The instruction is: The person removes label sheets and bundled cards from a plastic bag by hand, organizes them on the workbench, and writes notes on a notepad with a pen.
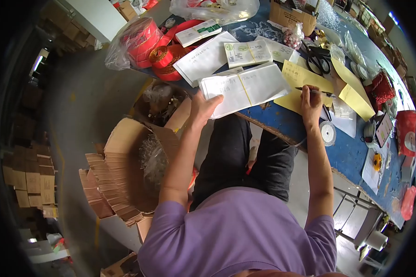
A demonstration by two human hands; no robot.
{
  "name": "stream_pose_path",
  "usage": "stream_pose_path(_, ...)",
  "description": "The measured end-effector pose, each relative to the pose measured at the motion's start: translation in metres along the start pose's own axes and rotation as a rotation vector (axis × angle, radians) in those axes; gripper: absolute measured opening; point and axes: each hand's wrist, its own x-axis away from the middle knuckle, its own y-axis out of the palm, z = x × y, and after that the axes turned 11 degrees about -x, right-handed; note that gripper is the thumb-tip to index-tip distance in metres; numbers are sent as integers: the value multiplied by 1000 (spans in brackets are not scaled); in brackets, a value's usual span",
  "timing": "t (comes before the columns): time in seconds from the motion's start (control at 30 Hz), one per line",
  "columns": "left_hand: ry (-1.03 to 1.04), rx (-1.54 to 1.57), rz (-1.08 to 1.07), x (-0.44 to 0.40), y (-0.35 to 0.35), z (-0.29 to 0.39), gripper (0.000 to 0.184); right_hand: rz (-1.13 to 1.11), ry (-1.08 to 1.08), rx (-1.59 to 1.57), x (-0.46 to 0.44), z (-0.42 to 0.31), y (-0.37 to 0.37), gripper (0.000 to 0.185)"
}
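My left hand (205, 107) grips the near left corner of a bundle of white envelopes (238, 90), its thumb lying on top. A thin yellowish band runs across the bundle, and there is handwriting on the top one. In my right hand (311, 104) is a dark pen (326, 93), held between the fingers over the table's edge. Under and beyond that hand lies a yellow paper (305, 76) with some writing. Behind the bundle lie another banded stack of printed papers (248, 52) and a loose white envelope (203, 60).
Red ribbon rolls (164, 60) lie at the table's left end. Black-handled scissors (320, 62), a white ribbon spool (327, 133) and a phone (383, 129) are to the right on the blue table (344, 154). An opened cardboard box (125, 161) stands on the floor at left.
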Motion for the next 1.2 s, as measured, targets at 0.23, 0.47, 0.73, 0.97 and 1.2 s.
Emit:
stream_pose_path(0.23, 34, -87, 144, 5, 8, -7, 38, 3, -18, -74, 1, 5, 1, 7)
stream_pose_path(0.47, 26, -73, 155, 3, 9, -10, 37, 20, -8, -80, 0, 8, 0, 7)
stream_pose_path(0.73, 15, -16, 124, 5, 8, -5, 38, 8, -8, -61, 0, 7, -1, 8)
stream_pose_path(0.97, -19, 11, 101, 5, 8, -6, 40, 13, -15, -69, 1, 8, -1, 6)
stream_pose_path(1.2, 33, 50, 72, 6, 9, -3, 41, -2, -15, -37, 1, 4, 0, 5)
